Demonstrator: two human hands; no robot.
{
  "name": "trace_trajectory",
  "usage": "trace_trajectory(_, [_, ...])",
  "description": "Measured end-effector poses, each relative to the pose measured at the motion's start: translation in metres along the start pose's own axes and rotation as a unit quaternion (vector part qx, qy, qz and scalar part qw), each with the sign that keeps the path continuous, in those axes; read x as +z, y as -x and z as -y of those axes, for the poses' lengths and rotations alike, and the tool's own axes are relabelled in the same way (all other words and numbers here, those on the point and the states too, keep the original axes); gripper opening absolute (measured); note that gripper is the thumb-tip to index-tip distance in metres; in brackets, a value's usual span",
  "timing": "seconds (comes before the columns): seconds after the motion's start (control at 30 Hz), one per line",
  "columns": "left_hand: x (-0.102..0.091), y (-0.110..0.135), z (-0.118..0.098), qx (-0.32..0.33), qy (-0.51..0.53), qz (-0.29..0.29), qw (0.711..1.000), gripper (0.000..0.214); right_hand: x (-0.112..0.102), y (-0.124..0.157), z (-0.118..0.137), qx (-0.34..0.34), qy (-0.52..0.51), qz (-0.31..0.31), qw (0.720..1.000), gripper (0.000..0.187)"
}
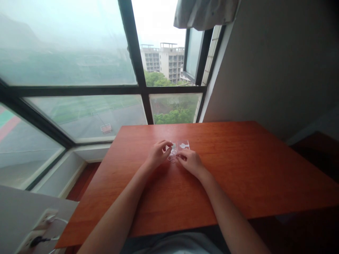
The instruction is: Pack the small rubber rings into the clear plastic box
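Note:
A small clear plastic case (186, 144) lies opened flat near the middle of the table, with a white tag-shaped mark on its right half. Several pale thin rings (173, 161) rest on the wood just in front of it. My left hand (159, 154) curls over the case's left half, thumb and fingertips bent close together by something small and pale green; what they grip is too small to make out. Just right of the rings, my right hand (190, 161) has its fingers pinched close to the tabletop, and whatever sits between the fingertips is hidden.
Under both forearms spreads a reddish-brown wooden table (233, 187). Dark-framed windows (143, 88) rise behind it, one pane swung outward, below a curtain (206, 14). A grey wall stands at right. Plugs and cables (39, 240) sit in wall sockets at lower left.

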State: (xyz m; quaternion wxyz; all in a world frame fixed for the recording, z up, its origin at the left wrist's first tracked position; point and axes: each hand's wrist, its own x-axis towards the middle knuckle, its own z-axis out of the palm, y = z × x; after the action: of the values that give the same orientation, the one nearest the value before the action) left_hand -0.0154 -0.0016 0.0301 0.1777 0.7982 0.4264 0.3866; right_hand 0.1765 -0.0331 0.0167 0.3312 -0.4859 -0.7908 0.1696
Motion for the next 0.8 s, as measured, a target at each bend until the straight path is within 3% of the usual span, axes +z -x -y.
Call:
trace_trajectory(0.13, [-0.002, 0.001, -0.014, 0.031, 0.020, 0.086, 0.996, 0.016, -0.002, -0.002, -0.001, 0.018, -0.031, -0.053, 0.998, 0.012])
trace_trajectory(0.23, [-0.002, 0.000, -0.021, 0.032, 0.007, 0.109, 0.993, 0.012, -0.002, -0.003, -0.003, 0.029, -0.037, -0.068, 0.997, 0.015])
trace_trajectory(0.53, [0.003, 0.000, -0.019, 0.038, -0.011, 0.085, 0.996, 0.012, -0.002, -0.003, -0.005, 0.038, -0.028, -0.071, 0.996, 0.017])
trace_trajectory(0.7, [0.004, 0.000, -0.011, 0.002, -0.056, 0.000, 0.998, 0.010, -0.002, -0.002, -0.003, 0.038, -0.017, -0.041, 0.998, 0.014])
trace_trajectory(0.8, [0.003, 0.000, -0.005, -0.013, -0.078, -0.018, 0.997, 0.010, 0.000, -0.001, -0.001, 0.042, -0.002, -0.013, 0.999, 0.014])
